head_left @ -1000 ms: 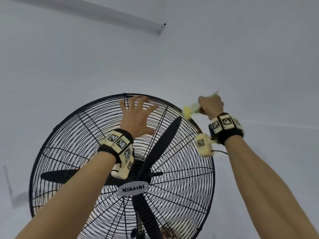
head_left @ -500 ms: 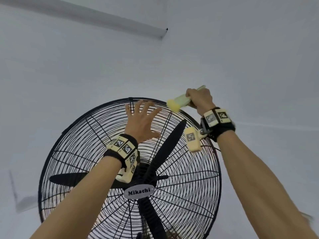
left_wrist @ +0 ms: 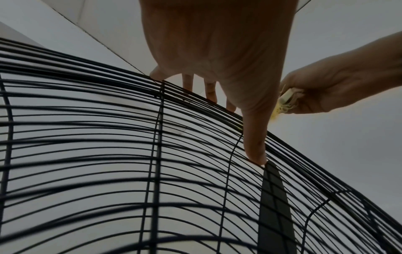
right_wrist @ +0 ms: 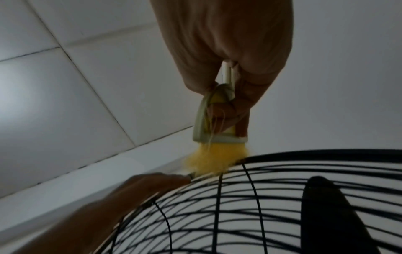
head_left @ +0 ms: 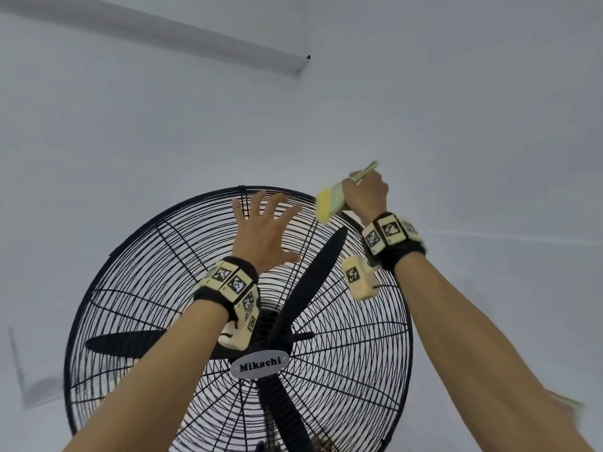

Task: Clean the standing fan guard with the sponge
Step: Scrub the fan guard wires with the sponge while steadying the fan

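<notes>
Your left hand (head_left: 261, 230) lies spread flat, fingers straight, against the upper part of the black fan guard (head_left: 156, 256), holding nothing. Your right hand (head_left: 367, 194) is curled around the pale handle of the sponge (head_left: 326, 205) (its yellow head looks fuzzy), which touches the guard's top rim, upper right of centre in the head view.
</notes>
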